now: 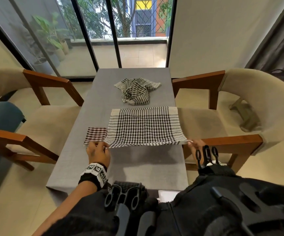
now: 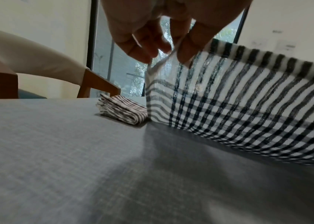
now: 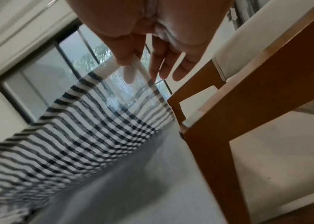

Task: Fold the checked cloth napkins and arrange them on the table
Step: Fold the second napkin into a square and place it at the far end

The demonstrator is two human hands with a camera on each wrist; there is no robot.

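A black-and-white checked napkin [image 1: 144, 126] lies spread across the grey table [image 1: 137, 167], its near edge lifted off the surface. My left hand [image 1: 98, 150] pinches the near left corner of the checked napkin [image 2: 229, 98] between thumb and fingers. My right hand [image 1: 195, 145] pinches the near right corner of the checked napkin [image 3: 87, 128], other fingers hanging straight. A small folded checked napkin [image 1: 96, 135] lies flat just left of the spread one, the folded napkin [image 2: 122, 111] close beyond my left hand [image 2: 163, 50]. A crumpled checked napkin [image 1: 136, 90] sits further back.
Cream armchairs with wooden arms flank the table, one at the left [image 1: 27, 103] and one at the right [image 1: 236, 106]. The right chair's arm [image 3: 248, 97] is close beside my right hand [image 3: 142, 60]. Glass sliding doors [image 1: 103, 31] stand beyond the table's far end.
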